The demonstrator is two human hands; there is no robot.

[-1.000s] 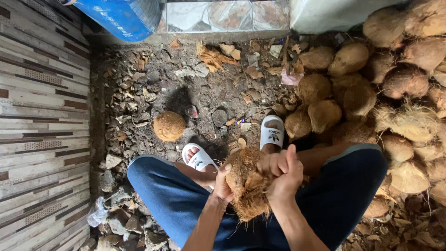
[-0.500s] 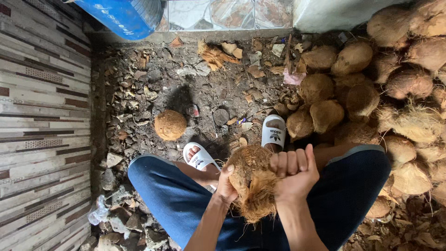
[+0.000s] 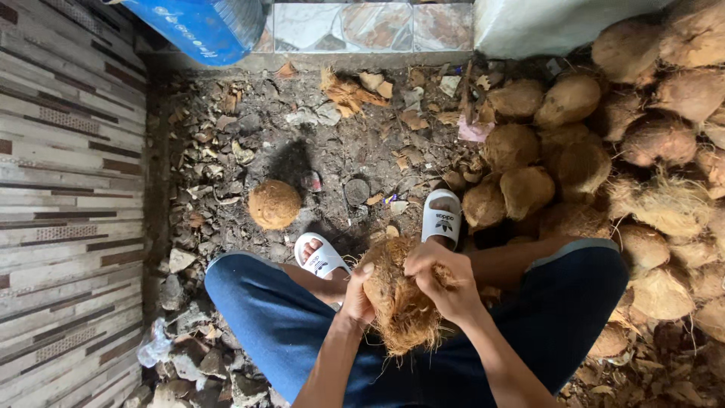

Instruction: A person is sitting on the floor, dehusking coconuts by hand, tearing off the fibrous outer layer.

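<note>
Two hands on one fibrous coconut [image 3: 399, 298], seen from the head view, my only feed. The coconut sits between the knees, above the lap, its shaggy husk hanging down toward the blue shorts [image 3: 287, 325].

Left hand [image 3: 357, 293]: pressed against the coconut's left flank, grip closed on the husk, thumb up along the side.

Right hand [image 3: 445, 283]: over the top right of the coconut, fingers curled tight into the fibre, grip holding a hank of husk.

White slides on both feet; the left slide [image 3: 321, 255] is just beside the coconut, the right slide [image 3: 442, 215] just above it in frame.

Ground: packed dirt littered with husk scraps [image 3: 347, 91] and chips. One husked round coconut [image 3: 274, 204] lies alone, well apart to the left of the feet.

Right side: big heap of unhusked coconuts [image 3: 604, 143], touching one another, reaching up to the right knee.

Far edge: blue plastic container [image 3: 200, 26] at upper left, tiled ledge [image 3: 362, 26] beside it. Patterned tile wall [image 3: 68, 211] runs down the left.
</note>
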